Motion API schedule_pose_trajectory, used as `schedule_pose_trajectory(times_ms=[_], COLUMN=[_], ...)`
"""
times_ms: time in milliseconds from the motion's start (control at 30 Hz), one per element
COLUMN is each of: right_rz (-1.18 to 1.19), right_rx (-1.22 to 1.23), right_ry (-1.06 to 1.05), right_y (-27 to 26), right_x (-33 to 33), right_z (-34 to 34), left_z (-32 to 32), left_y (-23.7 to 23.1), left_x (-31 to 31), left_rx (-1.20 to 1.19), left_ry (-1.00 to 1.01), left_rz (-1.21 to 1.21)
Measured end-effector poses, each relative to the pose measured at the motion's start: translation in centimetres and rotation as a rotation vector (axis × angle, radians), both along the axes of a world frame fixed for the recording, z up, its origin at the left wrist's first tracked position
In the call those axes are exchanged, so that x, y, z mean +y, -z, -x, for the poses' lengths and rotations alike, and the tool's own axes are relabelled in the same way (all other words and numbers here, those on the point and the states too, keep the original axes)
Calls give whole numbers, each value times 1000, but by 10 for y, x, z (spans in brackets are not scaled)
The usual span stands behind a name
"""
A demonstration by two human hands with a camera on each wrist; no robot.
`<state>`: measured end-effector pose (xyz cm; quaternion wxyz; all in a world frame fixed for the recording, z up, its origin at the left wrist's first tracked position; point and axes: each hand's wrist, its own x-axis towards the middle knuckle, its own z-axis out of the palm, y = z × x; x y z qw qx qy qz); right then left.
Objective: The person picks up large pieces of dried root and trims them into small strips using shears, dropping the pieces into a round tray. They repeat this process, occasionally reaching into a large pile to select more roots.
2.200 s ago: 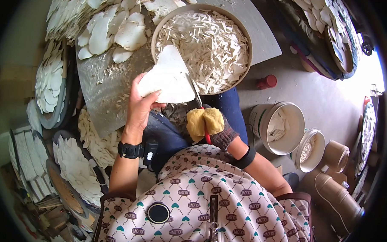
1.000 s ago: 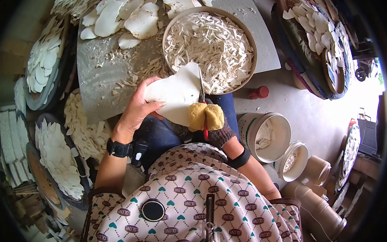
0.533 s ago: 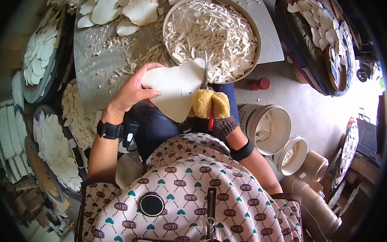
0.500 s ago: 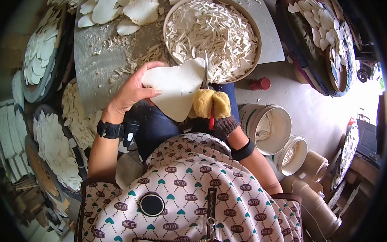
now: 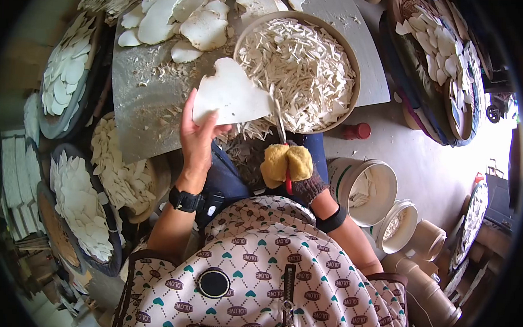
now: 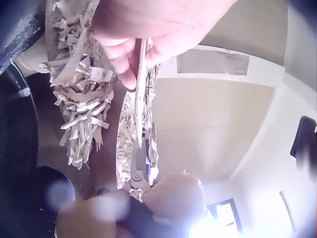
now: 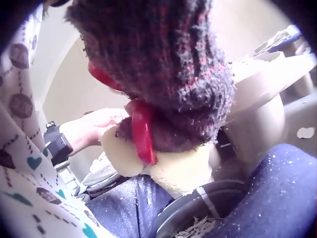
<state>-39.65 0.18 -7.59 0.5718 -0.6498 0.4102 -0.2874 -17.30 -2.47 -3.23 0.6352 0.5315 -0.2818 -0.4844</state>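
My left hand [image 5: 199,139] pinches a thin, flat white slice [image 5: 232,96] between thumb and fingers. In the left wrist view the slice [image 6: 142,99] shows edge-on under the fingers. My right hand [image 5: 308,185], in a dark knitted glove, grips scissors [image 5: 280,121] with red handles; the blades point up to the slice's right corner. Yellow foam pads [image 5: 287,163] sit around the scissor handles. The right wrist view shows one red handle loop [image 7: 142,134] below the glove. Most right fingers are hidden by glove and pads.
Beyond the slice stands a round tray [image 5: 356,80] of white cut strips on a metal sheet [image 5: 142,116]. Larger slices [image 5: 205,29] lie at its far left. Buckets [image 5: 382,168] stand at the right, near a red-capped jar [image 5: 360,130]. Loaded round trays [image 5: 81,209] line the left.
The slice has turned in my left hand, its notched edge now at the upper left. The hand is more upright, and the scissors sit at the slice's right corner. The view has shifted a little.
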Motion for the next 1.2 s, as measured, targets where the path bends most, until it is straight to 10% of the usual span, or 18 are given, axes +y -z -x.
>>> schedule_pose_trajectory(times_ms=[367, 633, 900, 1100, 1200], right_rz=[-657, -311, -1101, -1067, -625], right_rx=[-821, -379, -1142, -1177, -579], right_ry=[-48, -52, 14, 42, -17], right_y=[12, 4, 15, 14, 4], right_x=[-10, -5, 0, 1, 2], right_z=[14, 10, 12, 16, 15], left_z=[-18, -21, -18, -15, -14], left_y=[-15, -20, -27, -25, -26], left_x=[-28, -33, -30, -31, -31], left_rx=[-24, -55, -50, -48, -44], left_ry=[362, 356, 455, 451, 460], left_rz=[-59, -90, -160, -173, -177])
